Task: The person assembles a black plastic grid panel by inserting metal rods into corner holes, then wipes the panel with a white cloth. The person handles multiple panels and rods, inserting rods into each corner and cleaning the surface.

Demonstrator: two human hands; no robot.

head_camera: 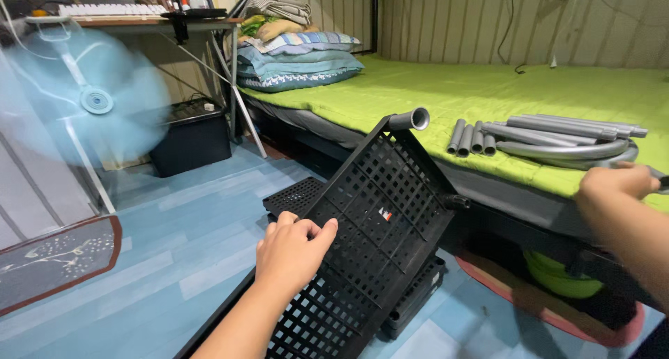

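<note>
1. Black plastic lattice shelf panel (376, 213) stands tilted over the blue plank floor (174, 261), its upper edge leaning toward the bed, with a short grey tube (411, 119) plugged into the top corner.
2. Left hand (293, 251) is pressed on the panel's left edge, fingers curled over the grid, gripping it.
3. Right hand (617, 185) is out at the bed's edge, clenched around the end of a grey tube; the tube itself is mostly hidden by the fingers.
4. Just beyond that hand lies a heap of long and curved grey metal tubes (564, 136), and beside them a row of short grey tube pieces (470, 137), all on the lime-green bed sheet (432, 87).
5. More black lattice panels (296, 195) lie flat on the floor under the tilted one.
6. Further out: striped pillows (300, 63) at the bed's head, a black box (188, 136) under a bench (146, 23), and a pale blue fan (90, 98) spinning at the left.
</note>
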